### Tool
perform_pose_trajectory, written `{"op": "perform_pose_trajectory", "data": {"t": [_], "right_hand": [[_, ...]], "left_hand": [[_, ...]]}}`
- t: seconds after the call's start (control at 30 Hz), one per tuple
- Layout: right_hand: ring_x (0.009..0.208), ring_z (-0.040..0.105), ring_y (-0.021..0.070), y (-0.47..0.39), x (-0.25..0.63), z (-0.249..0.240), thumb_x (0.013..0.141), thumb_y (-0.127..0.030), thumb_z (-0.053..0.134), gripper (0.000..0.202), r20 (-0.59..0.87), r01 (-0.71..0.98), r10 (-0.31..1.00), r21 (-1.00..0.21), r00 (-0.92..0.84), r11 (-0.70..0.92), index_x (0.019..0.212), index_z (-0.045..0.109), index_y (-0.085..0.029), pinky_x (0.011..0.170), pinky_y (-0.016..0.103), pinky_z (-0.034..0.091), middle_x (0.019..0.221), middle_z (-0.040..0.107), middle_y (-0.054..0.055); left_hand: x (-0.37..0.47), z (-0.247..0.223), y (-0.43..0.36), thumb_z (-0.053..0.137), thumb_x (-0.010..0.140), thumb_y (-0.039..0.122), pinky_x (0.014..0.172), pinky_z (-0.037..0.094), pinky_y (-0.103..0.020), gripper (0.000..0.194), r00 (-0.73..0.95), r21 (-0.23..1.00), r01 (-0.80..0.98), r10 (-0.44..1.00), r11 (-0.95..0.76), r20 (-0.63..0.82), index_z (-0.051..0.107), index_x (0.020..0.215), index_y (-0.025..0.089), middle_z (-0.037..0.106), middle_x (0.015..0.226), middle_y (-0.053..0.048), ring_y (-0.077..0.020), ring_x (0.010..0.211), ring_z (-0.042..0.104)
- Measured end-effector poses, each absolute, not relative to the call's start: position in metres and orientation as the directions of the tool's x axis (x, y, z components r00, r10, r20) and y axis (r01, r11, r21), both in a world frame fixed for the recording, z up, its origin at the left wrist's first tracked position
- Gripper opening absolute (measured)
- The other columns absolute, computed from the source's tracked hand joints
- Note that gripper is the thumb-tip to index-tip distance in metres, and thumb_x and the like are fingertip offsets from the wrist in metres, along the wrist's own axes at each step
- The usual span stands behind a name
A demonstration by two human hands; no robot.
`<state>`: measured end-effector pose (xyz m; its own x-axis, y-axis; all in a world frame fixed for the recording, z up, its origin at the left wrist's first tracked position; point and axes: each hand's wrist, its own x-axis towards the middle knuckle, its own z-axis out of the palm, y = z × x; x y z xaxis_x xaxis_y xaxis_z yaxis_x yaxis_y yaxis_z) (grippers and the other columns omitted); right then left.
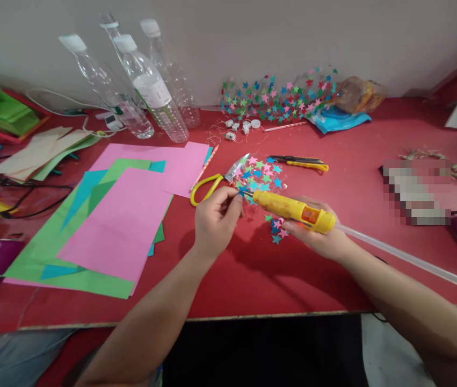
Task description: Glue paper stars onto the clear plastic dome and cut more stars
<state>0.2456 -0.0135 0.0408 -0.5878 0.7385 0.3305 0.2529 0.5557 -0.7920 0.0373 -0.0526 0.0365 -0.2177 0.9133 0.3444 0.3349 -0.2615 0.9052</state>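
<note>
My left hand (217,217) pinches a small blue star (243,190) between thumb and fingers. In my right hand (320,236) is a yellow glue gun (288,207), its nozzle pointing left at the blue star. A long translucent glue stick (411,258) sticks out of its back end. Behind the nozzle lies a clear piece covered with colored stars (266,171). Several loose stars (276,226) rest on the red table near my right fingers. Yellow-handled scissors (208,188) lie beside my left hand, blades partly over by the stars.
Pink and green paper sheets (117,220) cover the left of the red table (228,285). Clear bottles (158,102) stand at the back. A yellow cutter (300,161), star-covered bottles (272,99) and a blue packet (335,119) lie further back.
</note>
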Motion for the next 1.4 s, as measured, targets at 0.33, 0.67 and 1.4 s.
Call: {"op": "perform_pose_trajectory", "data": {"t": [0.33,0.67,1.4], "right_hand": [[0.064,0.059,0.0173,-0.0134,0.2465,0.0401,0.086,-0.039,0.063,0.02,0.313,0.248,0.764,-0.819,-0.564,0.518,0.075,0.059,-0.022,0.06,0.032,0.048,0.072,0.061,0.002],[0.062,0.057,0.0157,-0.0138,0.2463,0.0417,0.086,-0.041,0.063,0.024,0.3,0.263,0.764,-0.815,-0.571,0.517,0.072,0.058,-0.021,0.058,0.031,0.047,0.068,0.061,0.002],[0.058,0.055,0.0156,-0.015,0.2467,0.0424,0.084,-0.045,0.065,0.03,0.242,0.297,0.791,-0.834,-0.562,0.466,0.067,0.056,-0.021,0.058,0.032,0.044,0.064,0.058,0.001]], "left_hand": [[0.0372,0.0353,-0.0526,0.054,0.087,0.018,0.041,0.037,-0.017,0.016,-0.213,0.908,0.32,0.914,-0.27,0.347,0.057,0.071,0.018,0.057,0.054,0.005,-0.0051,0.041,0.048],[0.0379,0.0376,-0.0539,0.054,0.088,0.019,0.041,0.037,-0.017,0.017,-0.215,0.91,0.32,0.915,-0.264,0.341,0.057,0.07,0.018,0.057,0.054,0.005,-0.0048,0.04,0.046],[0.0372,0.0374,-0.0546,0.054,0.088,0.019,0.042,0.038,-0.018,0.017,-0.215,0.9,0.337,0.908,-0.276,0.359,0.057,0.072,0.018,0.058,0.055,0.005,-0.0053,0.042,0.047]]}}
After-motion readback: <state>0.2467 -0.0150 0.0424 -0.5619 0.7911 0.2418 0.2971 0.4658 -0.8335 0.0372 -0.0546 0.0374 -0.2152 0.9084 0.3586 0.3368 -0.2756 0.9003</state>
